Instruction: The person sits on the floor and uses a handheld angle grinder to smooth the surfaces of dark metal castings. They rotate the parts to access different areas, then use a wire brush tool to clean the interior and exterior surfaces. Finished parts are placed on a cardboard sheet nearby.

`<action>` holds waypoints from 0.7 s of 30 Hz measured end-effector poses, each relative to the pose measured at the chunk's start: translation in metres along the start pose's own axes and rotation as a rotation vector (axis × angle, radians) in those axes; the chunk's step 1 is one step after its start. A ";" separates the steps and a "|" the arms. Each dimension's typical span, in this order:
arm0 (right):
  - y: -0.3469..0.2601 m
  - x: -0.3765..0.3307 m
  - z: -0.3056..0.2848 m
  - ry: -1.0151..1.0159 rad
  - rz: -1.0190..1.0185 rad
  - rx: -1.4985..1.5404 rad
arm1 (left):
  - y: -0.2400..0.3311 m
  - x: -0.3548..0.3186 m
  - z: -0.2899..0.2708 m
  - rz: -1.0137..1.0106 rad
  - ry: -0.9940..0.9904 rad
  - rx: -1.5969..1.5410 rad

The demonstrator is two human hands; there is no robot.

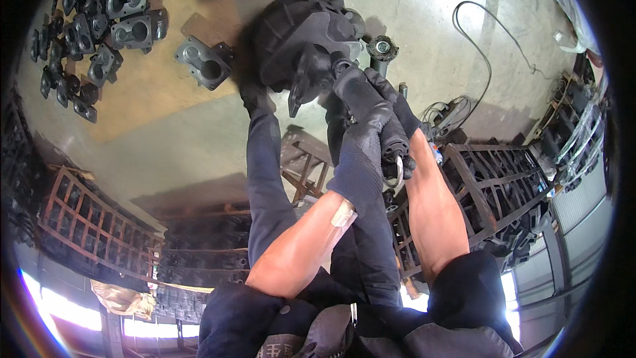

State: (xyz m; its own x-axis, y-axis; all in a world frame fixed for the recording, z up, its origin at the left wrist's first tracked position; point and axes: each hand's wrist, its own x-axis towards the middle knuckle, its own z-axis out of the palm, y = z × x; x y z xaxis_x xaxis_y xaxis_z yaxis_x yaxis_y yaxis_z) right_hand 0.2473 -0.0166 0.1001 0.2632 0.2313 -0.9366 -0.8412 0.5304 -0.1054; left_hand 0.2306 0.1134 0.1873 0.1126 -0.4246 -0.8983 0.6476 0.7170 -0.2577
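A black tube-shaped hand tool (pixel 358 93) points forward and left, its front end against a large dark ribbed metal casting (pixel 301 43). Around the tool's body wraps my left hand (pixel 369 126), in a dark knit glove. Farther right, my right hand (pixel 396 103), gloved too, is closed on the tool's right side; its fingers are partly hidden. A shiny curved metal fitting (pixel 399 171) shows at the tool's near end. The exact kind of tool and the contact at its tip cannot be made out.
Several flanged castings (pixel 132 32) lie at the far left, with one casting (pixel 204 63) nearer the big one. A round-topped post (pixel 382 48) stands just beyond my hands. A black cable (pixel 487 59) curves over the floor. Metal crates (pixel 493 189) and a rusty rack (pixel 93 225) flank my legs.
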 end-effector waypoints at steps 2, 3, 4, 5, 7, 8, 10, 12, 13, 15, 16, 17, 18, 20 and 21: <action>-0.009 -0.007 0.023 -0.002 0.078 0.141 | -0.005 0.006 0.000 0.099 0.011 0.144; -0.010 0.002 0.007 -0.013 0.111 0.115 | -0.001 -0.004 0.017 0.085 0.016 0.007; -0.009 0.008 -0.008 -0.024 0.145 0.088 | 0.000 -0.009 0.026 0.069 0.023 -0.131; -0.015 -0.003 0.014 0.074 0.135 0.034 | 0.004 -0.017 0.030 0.072 0.048 -0.057; -0.016 -0.015 0.028 0.212 0.054 -0.146 | -0.004 -0.006 0.021 0.057 0.036 -0.116; -0.012 -0.018 0.030 0.242 0.002 -0.259 | -0.006 -0.004 0.016 0.049 0.038 -0.141; -0.008 -0.019 0.035 0.245 -0.042 -0.305 | -0.004 -0.005 0.010 0.043 0.033 -0.081; -0.003 -0.015 0.026 0.140 -0.070 -0.233 | 0.000 -0.010 0.014 0.065 0.046 0.020; 0.000 -0.010 0.015 0.030 -0.064 -0.143 | 0.003 -0.017 0.022 0.095 0.063 0.083; 0.008 0.002 -0.022 -0.180 -0.031 0.124 | 0.005 -0.024 0.031 0.086 0.126 0.159; 0.008 0.007 -0.016 -0.199 -0.001 0.170 | 0.002 -0.020 0.024 0.122 0.134 0.161; 0.001 -0.010 0.017 0.042 -0.012 0.073 | -0.007 -0.011 0.012 0.124 0.126 0.174; 0.000 -0.018 0.035 0.274 -0.018 -0.018 | -0.013 -0.008 0.003 0.131 0.126 0.192; 0.020 -0.013 0.003 0.134 -0.161 -0.022 | -0.001 -0.023 0.008 -0.005 0.027 0.141; 0.023 -0.012 0.007 0.082 -0.128 0.027 | -0.002 -0.020 0.001 0.003 0.019 0.137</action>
State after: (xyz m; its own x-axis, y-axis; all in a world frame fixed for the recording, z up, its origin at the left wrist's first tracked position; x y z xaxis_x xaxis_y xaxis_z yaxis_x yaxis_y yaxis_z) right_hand 0.2279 -0.0017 0.1115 0.3269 0.0936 -0.9404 -0.7900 0.5732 -0.2175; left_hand 0.2280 0.1197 0.2057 0.1013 -0.4114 -0.9058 0.7445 0.6353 -0.2053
